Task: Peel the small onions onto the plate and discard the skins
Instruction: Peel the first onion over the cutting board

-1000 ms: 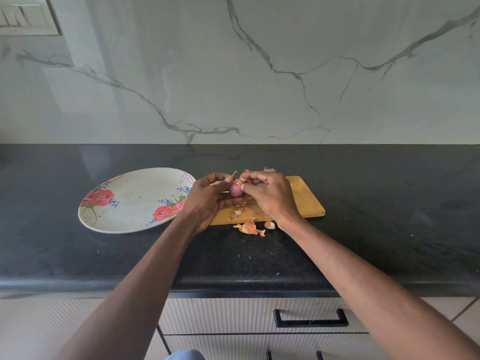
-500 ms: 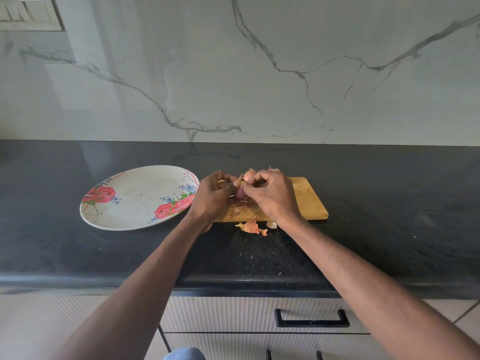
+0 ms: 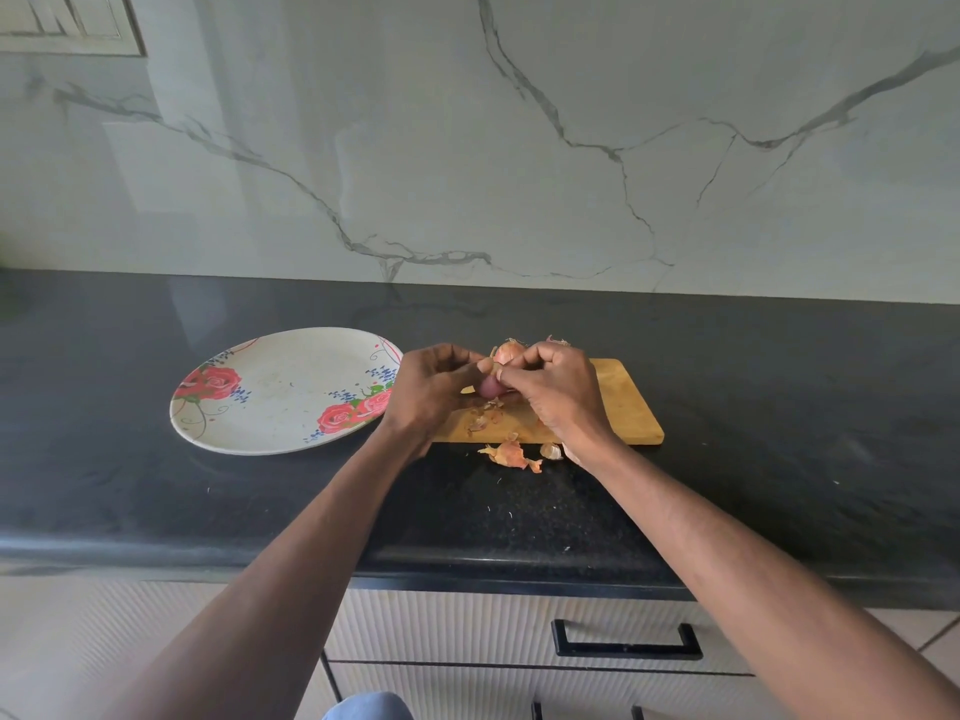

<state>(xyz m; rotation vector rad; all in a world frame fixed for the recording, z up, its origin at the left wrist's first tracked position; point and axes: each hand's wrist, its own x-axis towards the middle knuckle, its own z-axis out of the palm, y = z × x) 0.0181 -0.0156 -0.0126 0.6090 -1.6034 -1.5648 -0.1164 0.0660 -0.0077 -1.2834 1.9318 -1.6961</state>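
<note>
A small pinkish onion (image 3: 488, 388) is held just above the wooden cutting board (image 3: 623, 407). My left hand (image 3: 431, 392) grips it from the left. My right hand (image 3: 550, 387) pinches at its top from the right. An unpeeled onion (image 3: 508, 350) lies on the board behind my fingers, partly hidden. Loose orange skins (image 3: 511, 454) lie on the black counter at the board's front edge, and smaller bits of skin (image 3: 483, 419) lie on the board. The oval floral plate (image 3: 280, 392) sits left of the board with nothing on it.
The black stone counter (image 3: 779, 433) runs from the marble wall to a front edge near me. Below it are drawers with a black handle (image 3: 626, 641). A switch panel (image 3: 67, 23) is on the wall at the top left.
Both hands stay together on the small onion over the board. My fingers have shifted slightly on it. The plate, board and loose skins have not moved.
</note>
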